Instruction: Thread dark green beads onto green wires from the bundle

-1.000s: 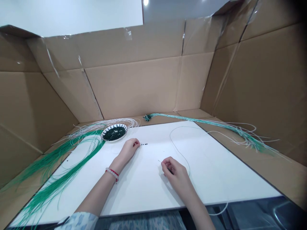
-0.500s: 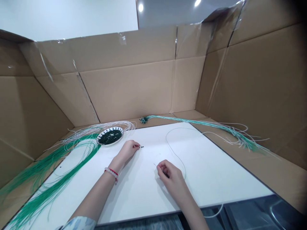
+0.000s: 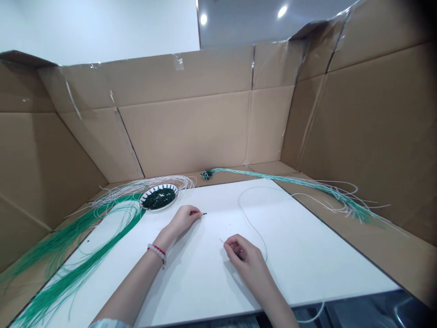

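My left hand (image 3: 186,219) rests on the white board (image 3: 307,255) and pinches a short strand carrying several tiny dark beads (image 3: 204,213), which stick out past its fingertips. My right hand (image 3: 239,253) pinches a thin pale cord (image 3: 251,217) that loops away across the board. A fine needle-like tip (image 3: 221,240) juts from those fingers, and a dark bead or two show between them. Nearest my left hand, a patterned plate of dark green beads (image 3: 159,197) sits at the board's far left corner.
Long bundles of green and white cords (image 3: 68,255) lie to the left, and another bundle (image 3: 327,187) with a knotted end (image 3: 206,174) runs along the far right. Cardboard walls (image 3: 187,132) rise around the board. A white cord (image 3: 316,315) hangs below the near edge.
The whole scene sits lower and slightly smaller in the view as my head shifts. Both hands keep their pinches, and my right hand lies a little further left.
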{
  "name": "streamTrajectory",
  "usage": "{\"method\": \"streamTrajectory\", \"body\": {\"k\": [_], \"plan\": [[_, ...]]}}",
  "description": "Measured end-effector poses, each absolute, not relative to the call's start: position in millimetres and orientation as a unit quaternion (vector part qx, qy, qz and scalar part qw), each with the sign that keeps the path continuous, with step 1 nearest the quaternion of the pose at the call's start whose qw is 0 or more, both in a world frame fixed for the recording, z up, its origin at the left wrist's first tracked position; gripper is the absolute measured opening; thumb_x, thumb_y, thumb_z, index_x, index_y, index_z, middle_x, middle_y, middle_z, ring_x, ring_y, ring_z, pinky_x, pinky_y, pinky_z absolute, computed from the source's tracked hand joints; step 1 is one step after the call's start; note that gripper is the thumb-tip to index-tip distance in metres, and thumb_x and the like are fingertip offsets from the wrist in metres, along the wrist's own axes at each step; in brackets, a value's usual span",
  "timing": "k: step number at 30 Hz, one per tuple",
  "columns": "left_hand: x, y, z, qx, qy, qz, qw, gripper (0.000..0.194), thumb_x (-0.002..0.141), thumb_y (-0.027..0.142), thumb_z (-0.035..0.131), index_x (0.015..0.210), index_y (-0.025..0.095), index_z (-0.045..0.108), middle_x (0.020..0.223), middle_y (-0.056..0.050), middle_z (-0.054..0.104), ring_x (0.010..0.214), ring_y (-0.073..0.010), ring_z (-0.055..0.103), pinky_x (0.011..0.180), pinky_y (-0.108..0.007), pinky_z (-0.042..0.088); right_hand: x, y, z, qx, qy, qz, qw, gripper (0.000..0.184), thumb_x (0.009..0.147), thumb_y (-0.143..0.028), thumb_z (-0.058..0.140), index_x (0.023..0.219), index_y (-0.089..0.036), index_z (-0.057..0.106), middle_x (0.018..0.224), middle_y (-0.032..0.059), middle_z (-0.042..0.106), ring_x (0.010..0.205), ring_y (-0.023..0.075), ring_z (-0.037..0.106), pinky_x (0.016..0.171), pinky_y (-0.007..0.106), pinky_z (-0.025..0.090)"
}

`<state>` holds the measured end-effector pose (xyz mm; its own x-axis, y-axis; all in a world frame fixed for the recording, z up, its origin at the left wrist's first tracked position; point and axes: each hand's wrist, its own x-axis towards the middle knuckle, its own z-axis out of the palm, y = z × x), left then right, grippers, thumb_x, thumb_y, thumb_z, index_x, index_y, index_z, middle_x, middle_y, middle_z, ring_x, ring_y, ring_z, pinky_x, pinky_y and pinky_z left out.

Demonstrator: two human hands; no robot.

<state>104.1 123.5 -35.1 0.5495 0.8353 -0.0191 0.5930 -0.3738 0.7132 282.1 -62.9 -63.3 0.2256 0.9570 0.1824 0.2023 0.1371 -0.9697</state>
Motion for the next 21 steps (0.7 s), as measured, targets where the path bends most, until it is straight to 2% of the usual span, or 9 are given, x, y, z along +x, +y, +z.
{"method": "streamTrajectory", "body": {"k": [5, 7, 9, 14, 17, 21], "plan": [[85, 87, -22, 0.739, 0.422, 0.203, 0.484, 0.022, 0.100, 0.036, 0.066, 0.103, 0.015, 0.069, 0.095, -0.003, 0.072, 0.077, -0.0181, 0.069, 0.071, -0.036, 0.060, 274, -61, -50, -0.516, -0.508, 0.413, 0.553, 0.025, 0.088, -0.043, 0.065, 0.080, -0.019, 0.067, 0.076, 0.0011, 0.062, 0.067, 0.0176, 0.058, 0.064, 0.030, 0.053], [77, 64, -15, 0.704, 0.404, 0.233, 0.535, 0.022, 0.097, 0.037, 0.069, 0.092, 0.015, 0.069, 0.076, 0.002, 0.066, 0.066, -0.0154, 0.063, 0.066, -0.032, 0.054, 265, -59, -42, -0.497, -0.505, 0.430, 0.559, 0.024, 0.089, -0.043, 0.066, 0.082, -0.020, 0.068, 0.078, 0.0008, 0.063, 0.067, 0.0165, 0.060, 0.066, 0.029, 0.054], [70, 42, -10, 0.661, 0.393, 0.270, 0.580, 0.029, 0.089, 0.043, 0.075, 0.090, 0.015, 0.070, 0.062, 0.006, 0.057, 0.061, -0.0128, 0.056, 0.065, -0.028, 0.047, 254, -56, -35, -0.481, -0.505, 0.439, 0.567, 0.022, 0.090, -0.041, 0.068, 0.083, -0.020, 0.070, 0.080, 0.0001, 0.064, 0.068, 0.0154, 0.060, 0.068, 0.027, 0.054], [58, 8, -9, 0.542, 0.394, 0.352, 0.653, 0.041, 0.077, 0.054, 0.081, 0.091, 0.016, 0.072, 0.057, 0.006, 0.053, 0.058, -0.0108, 0.047, 0.060, -0.023, 0.036, 227, -54, -22, -0.455, -0.494, 0.451, 0.587, 0.022, 0.096, -0.040, 0.066, 0.081, -0.024, 0.067, 0.078, -0.0037, 0.060, 0.066, 0.0118, 0.059, 0.073, 0.023, 0.054], [51, -3, -13, 0.493, 0.414, 0.386, 0.661, 0.034, 0.078, 0.051, 0.083, 0.088, 0.019, 0.075, 0.058, 0.006, 0.054, 0.057, -0.0097, 0.047, 0.060, -0.022, 0.036, 215, -56, -17, -0.429, -0.463, 0.475, 0.613, 0.024, 0.096, -0.041, 0.068, 0.079, -0.024, 0.067, 0.085, -0.0019, 0.062, 0.075, 0.0133, 0.063, 0.073, 0.021, 0.057], [46, -18, -13, 0.447, 0.463, 0.442, 0.625, 0.016, 0.077, 0.036, 0.086, 0.080, 0.022, 0.080, 0.055, 0.005, 0.057, 0.054, -0.0090, 0.051, 0.058, -0.020, 0.039, 201, -57, -14, -0.399, -0.410, 0.511, 0.641, 0.024, 0.094, -0.042, 0.072, 0.078, -0.024, 0.067, 0.094, 0.0008, 0.068, 0.081, 0.0148, 0.068, 0.074, 0.022, 0.062]]}}
